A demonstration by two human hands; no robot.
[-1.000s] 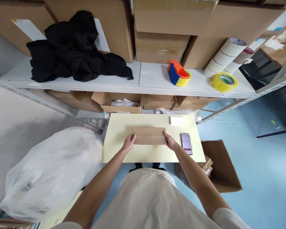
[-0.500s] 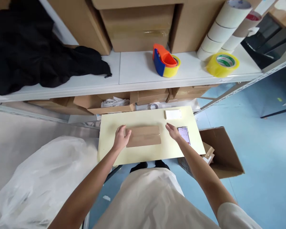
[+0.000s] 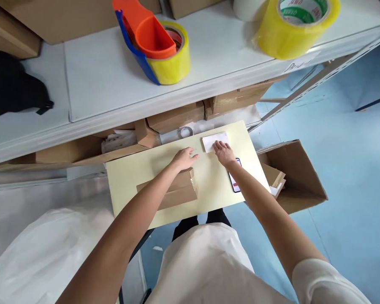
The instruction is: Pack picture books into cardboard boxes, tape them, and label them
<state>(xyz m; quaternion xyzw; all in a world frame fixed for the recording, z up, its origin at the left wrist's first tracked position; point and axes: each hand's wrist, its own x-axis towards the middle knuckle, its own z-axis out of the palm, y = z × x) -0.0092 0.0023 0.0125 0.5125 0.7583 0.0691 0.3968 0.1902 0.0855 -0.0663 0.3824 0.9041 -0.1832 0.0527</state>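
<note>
My right hand [image 3: 224,153] rests with its fingertips on a stack of white paper slips [image 3: 210,142] at the back of a pale yellow table [image 3: 123,177]. Its fingers lie stretched over the near part of the stack. My left hand [image 3: 184,159] hovers just behind a closed brown cardboard box [image 3: 181,191], its fingers apart and nothing in them. My left forearm hides part of that box, which lies flat with a strip of tape across its top. Beside my right wrist a phone [image 3: 235,184] lies with its screen lit.
Above the table's far side runs a white shelf [image 3: 101,76] bearing an orange and blue tape dispenser [image 3: 156,42], a yellow tape roll [image 3: 294,33] and black cloth [image 3: 14,86]. An open carton [image 3: 304,177] stands right of the table; white plastic sheeting [image 3: 47,253] lies left.
My right hand has moved onto the slip stack. My left hand has left the box's left end and now sits behind its right end. The view has shifted closer to the shelf.
</note>
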